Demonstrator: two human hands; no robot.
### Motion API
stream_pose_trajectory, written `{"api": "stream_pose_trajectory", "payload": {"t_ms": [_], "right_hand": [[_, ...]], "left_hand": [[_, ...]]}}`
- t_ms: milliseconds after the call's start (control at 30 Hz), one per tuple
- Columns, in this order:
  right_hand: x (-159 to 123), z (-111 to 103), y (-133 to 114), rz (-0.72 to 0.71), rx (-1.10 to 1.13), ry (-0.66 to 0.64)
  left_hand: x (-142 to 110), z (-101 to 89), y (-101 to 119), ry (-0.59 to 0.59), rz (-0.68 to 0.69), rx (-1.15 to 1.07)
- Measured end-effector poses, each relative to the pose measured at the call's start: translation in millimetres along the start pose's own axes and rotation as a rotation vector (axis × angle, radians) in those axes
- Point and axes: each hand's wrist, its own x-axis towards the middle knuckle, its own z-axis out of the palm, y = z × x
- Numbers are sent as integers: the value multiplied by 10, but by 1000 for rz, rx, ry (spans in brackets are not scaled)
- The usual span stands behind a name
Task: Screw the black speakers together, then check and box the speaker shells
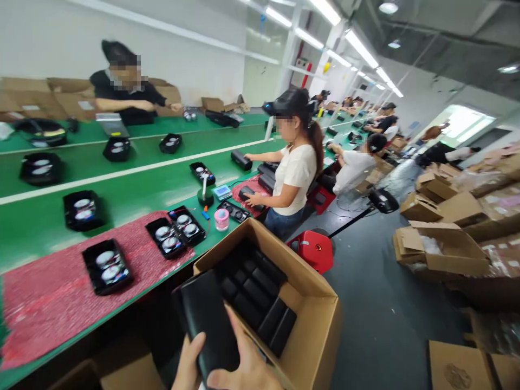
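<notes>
A smooth black speaker housing is in both my hands, tilted, near the left side of an open cardboard box. My left hand grips its left side with the thumb on top. My right hand closes round its right side and near end. Inside the box, several similar black housings lie packed in rows, with bare cardboard along the right. Left of the box, opened black housings with round silver speakers lie on pink bubble wrap.
A green conveyor bench runs along the left, carrying more opened housings. A pink tub and a blue-screened device sit near the box. One co-worker handles housings beyond it. A red stool and cartons stand on the right.
</notes>
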Motion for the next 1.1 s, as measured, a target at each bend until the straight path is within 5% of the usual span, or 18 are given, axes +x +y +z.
{"api": "stream_pose_trajectory", "payload": {"t_ms": [67,133,333,467,567,700,867,967,1100], "right_hand": [[-30,-178,121,91,6,-41],[12,-349,237,184,12,-23],[463,-821,771,376,-166,-23],[1217,-1217,1425,410,-535,13],[2086,-1451,2123,500,-784,55],[3067,-1501,3165,554,-1034,15],[3440,-1424,4084,529,-1198,0],[3413,-1532,4264,494,-1249,-31],[3410,-1591,4124,419,-1281,-141]], "left_hand": [[28,208,-75,-99,187,149],[151,369,-151,-253,217,222],[896,728,-399,-233,185,179],[1483,753,-577,-68,222,187],[1648,368,-769,197,212,186],[1280,-619,-1206,513,63,215],[514,-1862,-2100,932,-259,261],[247,-2167,-2630,980,-423,272],[191,-2123,-2908,886,-507,245]]}}
